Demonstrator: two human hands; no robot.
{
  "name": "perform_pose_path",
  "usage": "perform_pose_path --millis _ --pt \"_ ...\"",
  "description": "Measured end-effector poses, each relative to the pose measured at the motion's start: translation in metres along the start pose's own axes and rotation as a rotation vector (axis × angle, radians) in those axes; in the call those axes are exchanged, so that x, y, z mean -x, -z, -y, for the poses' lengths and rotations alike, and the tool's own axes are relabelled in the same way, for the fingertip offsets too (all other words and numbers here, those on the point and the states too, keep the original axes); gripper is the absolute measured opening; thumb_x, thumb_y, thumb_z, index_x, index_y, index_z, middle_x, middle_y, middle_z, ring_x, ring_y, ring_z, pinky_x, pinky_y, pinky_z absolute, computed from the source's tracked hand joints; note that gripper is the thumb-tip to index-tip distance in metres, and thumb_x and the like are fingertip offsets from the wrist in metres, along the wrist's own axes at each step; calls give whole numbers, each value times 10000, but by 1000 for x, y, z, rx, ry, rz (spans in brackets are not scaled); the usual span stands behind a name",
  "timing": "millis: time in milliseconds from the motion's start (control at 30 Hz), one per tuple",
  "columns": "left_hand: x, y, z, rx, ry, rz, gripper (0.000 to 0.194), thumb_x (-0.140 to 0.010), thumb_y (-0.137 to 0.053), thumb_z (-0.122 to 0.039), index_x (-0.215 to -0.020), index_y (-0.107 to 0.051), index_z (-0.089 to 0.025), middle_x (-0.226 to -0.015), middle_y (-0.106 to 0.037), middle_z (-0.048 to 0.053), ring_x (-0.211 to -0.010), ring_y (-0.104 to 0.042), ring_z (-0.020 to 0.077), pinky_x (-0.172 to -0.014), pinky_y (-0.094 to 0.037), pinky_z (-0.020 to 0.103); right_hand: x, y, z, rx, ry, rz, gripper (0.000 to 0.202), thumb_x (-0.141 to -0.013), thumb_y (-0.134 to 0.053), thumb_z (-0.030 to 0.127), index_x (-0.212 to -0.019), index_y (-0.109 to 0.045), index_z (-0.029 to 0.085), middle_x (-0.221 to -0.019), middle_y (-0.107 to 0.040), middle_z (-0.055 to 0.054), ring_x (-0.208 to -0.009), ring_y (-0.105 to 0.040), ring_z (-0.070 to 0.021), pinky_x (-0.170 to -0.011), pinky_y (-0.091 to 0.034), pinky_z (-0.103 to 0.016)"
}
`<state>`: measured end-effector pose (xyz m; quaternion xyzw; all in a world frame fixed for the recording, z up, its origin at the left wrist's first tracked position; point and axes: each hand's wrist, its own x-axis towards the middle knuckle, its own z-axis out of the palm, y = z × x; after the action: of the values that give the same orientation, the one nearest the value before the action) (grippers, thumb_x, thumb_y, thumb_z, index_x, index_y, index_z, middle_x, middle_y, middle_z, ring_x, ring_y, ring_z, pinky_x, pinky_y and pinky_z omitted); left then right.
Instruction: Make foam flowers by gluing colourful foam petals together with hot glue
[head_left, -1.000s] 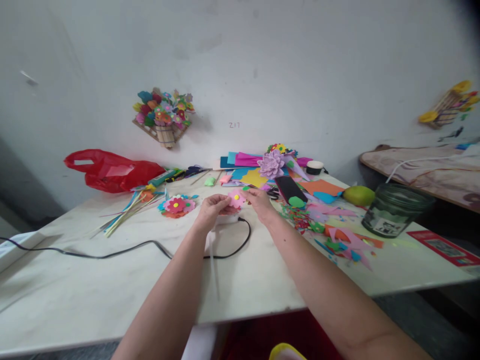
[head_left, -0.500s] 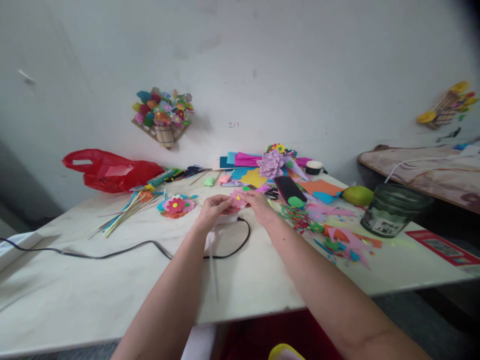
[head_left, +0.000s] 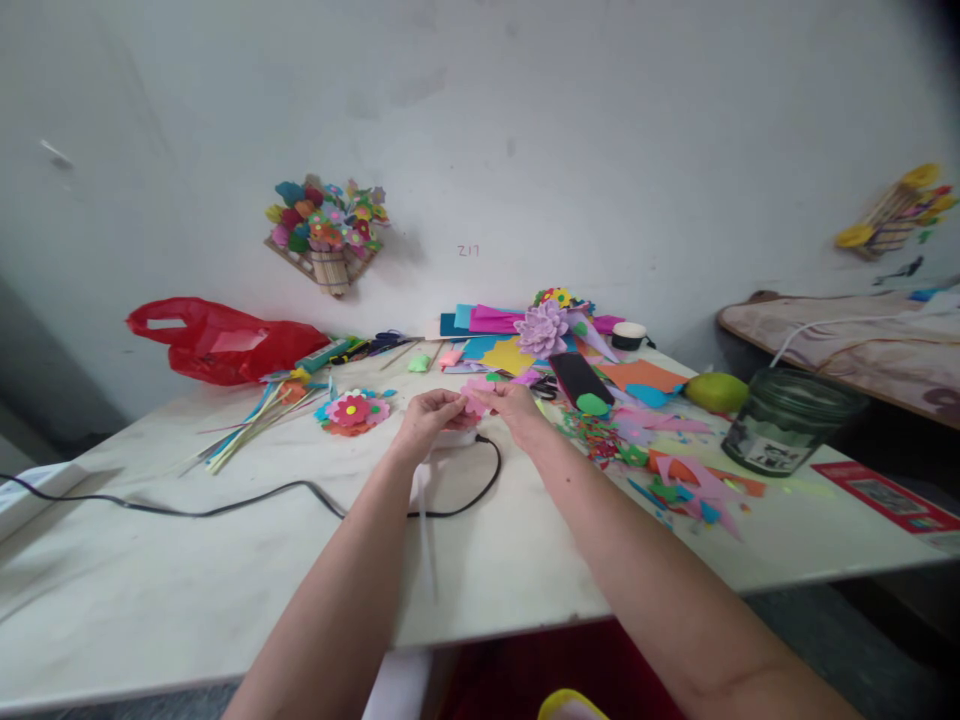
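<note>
Above the middle of the table, a pink foam flower [head_left: 474,392] is pinched between my two hands. My left hand [head_left: 429,418] is closed on its left edge, and my right hand [head_left: 514,408] grips the right side, its fingers covering part of the petals. Just beneath them lies a white glue gun [head_left: 456,438], largely hidden, with a pale glue stick [head_left: 426,530] reaching toward the table's front. A black cord [head_left: 496,480] curves from it. To the left sits a pile of foam flowers [head_left: 352,410] with a red one on top.
On the right are foam scraps [head_left: 690,485], a dark phone [head_left: 579,378], a green glass jar [head_left: 787,420] and a yellow-green fruit [head_left: 715,392]. Thin stems [head_left: 244,432] and a red plastic bag [head_left: 225,345] lie left. Coloured sheets [head_left: 495,320] are stacked at the back.
Both hands stay in nearly the same place. The right fingers have shifted slightly over the pink flower, and its yellow centre, visible before, is now covered or turned away.
</note>
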<state>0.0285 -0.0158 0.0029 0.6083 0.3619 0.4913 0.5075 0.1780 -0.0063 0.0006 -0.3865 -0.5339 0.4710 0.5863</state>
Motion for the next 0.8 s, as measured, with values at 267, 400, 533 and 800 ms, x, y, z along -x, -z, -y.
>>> perform_pose_path --millis 267,400,533,800 --pt "2 -1 -3 -10 10 -3 335 -633 -672 -425 -752 -611 -118 -697 -675 82 -627 -640 172 -634 -505 286 -5 2 -7 61 15 -16 334 -528 -691 452 -560 -553 149 -501 -484 44 -479 -373 -71 -500 -283 -236" --pt "2 -2 -3 -7 13 -10 333 -629 -676 -423 -749 -612 -119 -702 -677 86 -621 -638 171 -618 -504 277 -4 3 -4 75 22 5 350 -543 -673 487 -561 -554 157 -496 -478 39 -495 -393 -85 -496 -292 -240" --pt "1 -2 -3 -2 7 2 339 -634 -671 -427 -755 -609 -117 -700 -675 83 -632 -640 173 -626 -505 281 -3 3 -3 84 22 10 331 -526 -690 466 -565 -565 163 -481 -479 32 -509 -422 -103 -495 -301 -246" --pt "2 -2 -3 -7 1 19 319 -629 -676 -422 -720 -601 -125 -672 -668 70 -608 -636 169 -620 -502 287 -5 3 -5 107 20 17 319 -514 -698 440 -538 -542 163 -510 -491 31 -516 -419 -97 -505 -306 -246"
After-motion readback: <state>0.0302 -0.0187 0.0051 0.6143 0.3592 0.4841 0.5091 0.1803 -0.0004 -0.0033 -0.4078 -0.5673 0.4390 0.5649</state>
